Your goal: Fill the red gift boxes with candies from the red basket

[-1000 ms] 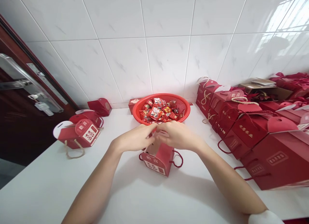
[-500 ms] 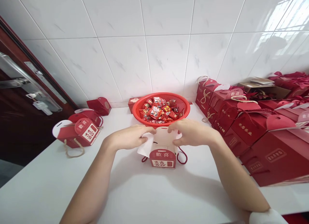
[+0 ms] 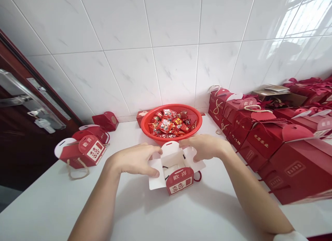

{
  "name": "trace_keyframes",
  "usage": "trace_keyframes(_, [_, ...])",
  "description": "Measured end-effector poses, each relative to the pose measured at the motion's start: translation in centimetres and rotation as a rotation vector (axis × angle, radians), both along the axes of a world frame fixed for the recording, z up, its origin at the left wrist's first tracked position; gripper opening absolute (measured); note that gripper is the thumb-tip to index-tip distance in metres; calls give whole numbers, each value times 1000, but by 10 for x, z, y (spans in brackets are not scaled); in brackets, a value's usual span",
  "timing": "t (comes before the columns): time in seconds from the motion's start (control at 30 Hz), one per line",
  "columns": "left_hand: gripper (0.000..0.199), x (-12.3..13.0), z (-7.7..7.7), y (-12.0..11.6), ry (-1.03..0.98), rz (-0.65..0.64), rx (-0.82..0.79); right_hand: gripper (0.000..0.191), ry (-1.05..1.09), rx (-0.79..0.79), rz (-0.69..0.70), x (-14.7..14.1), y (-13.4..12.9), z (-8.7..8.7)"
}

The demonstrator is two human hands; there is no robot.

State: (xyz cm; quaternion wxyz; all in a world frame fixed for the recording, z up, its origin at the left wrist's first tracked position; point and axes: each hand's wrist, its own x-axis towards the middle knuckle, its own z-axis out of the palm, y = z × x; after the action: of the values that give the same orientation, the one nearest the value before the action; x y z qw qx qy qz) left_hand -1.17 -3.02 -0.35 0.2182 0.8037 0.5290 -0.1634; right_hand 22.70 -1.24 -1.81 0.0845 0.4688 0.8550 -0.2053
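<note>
A small red gift box (image 3: 180, 184) with a white inside stands on the table in front of me, its top folded open and its side flaps spread outward. On its left flap rest the thumb and fingers of my left hand (image 3: 138, 159), gripping the edge. My right hand (image 3: 206, 147) grips the right flap, fingers curled at the back corner. A dark red cord handle (image 3: 197, 176) shows at the right side. Inside the box I see white card and small dark cord ends. Just behind it sits a red plastic basket (image 3: 199, 125) of wrapped candies (image 3: 168, 124).
Several red boxes (image 3: 89, 151) with rope handles stand at the left. Many red gift boxes (image 3: 298, 168) are packed along the right side. Another red box (image 3: 142, 117) is partly behind the basket. A tiled wall (image 3: 173, 71) bounds the table; a dark door (image 3: 15, 130) is at the left.
The box's flaps have spread wider and its inside shows more. The box has turned slightly, and both hands have moved outward with the flaps. My view has shifted a little.
</note>
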Motion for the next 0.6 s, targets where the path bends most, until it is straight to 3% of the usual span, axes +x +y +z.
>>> trace_keyframes(0.27, [66, -5, -4, 12, -83, 64, -174, 67, 55, -23, 53, 3, 6, -7])
trace_keyframes(0.47, [64, -8, -7, 16, -65, 70, -7, 60, 109, 71, -19, 0, 9, -9])
trace_keyframes(0.6, [54, -18, -3, 18, -212, 37, 10, 62, 177, 83, -16, 10, 11, -3])
